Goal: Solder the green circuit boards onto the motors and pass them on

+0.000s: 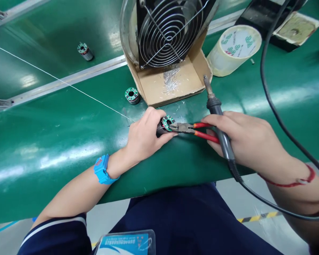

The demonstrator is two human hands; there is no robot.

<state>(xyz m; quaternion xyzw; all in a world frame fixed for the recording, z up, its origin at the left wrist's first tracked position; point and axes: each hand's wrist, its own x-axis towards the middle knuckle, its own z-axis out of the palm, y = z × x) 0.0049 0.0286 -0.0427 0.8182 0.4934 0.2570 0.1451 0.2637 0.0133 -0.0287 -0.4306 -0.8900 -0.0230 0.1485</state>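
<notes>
My left hand (146, 134) is closed round a small dark motor with a round green circuit board (168, 122) on its end. Red-handled pliers (184, 128) sit in my right hand (244, 138), their jaws touching the board's right edge. That same hand also holds a soldering iron (218, 117), its tip pointing up and away over the cardboard tray's corner. A thin white solder wire (69, 85) runs from the upper left down to beside my left hand. Another motor with a green board (132, 95) stands just beyond my left hand.
A black fan with a wire grille (168, 39) stands in a cardboard tray (154, 86) holding metal clippings. Right of it are a tape roll (235, 49) and a sponge holder (296, 30). A further motor (85, 51) stands at upper left. The iron's black cable (281, 124) loops at the right.
</notes>
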